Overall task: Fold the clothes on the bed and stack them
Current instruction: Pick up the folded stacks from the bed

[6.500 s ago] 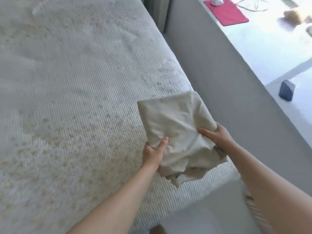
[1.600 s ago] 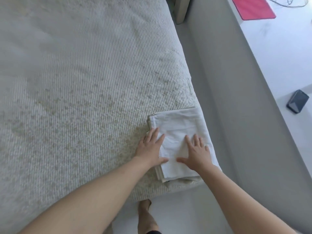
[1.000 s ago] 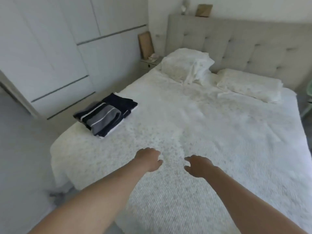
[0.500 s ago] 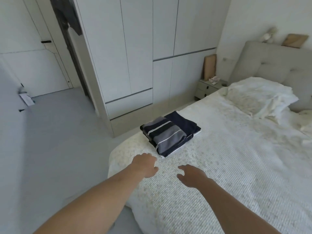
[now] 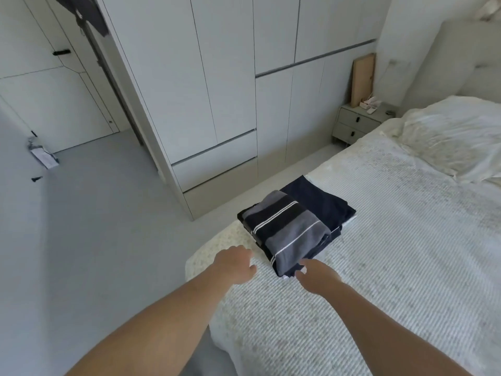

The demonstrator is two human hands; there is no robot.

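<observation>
Fingers (image 5: 301, 270) of both hands are loosely curled and nothing is held. The left hand (image 5: 235, 264) and right hand (image 5: 317, 275) are stretched toward the stack (image 5: 294, 227) at the bed (image 5: 393, 253) corner. The soft, striped pile could be knocked crooked or pushed off the edge by a careless grab.

The right hand (image 5: 318, 276) covers the near corner of the folded stack (image 5: 295, 229), so whether it touches is unclear. The bed (image 5: 393, 240) and pillow (image 5: 455, 139) run off the right edge. At upper left, a dark garment (image 5: 90, 12) is cut by the top edge.
</observation>
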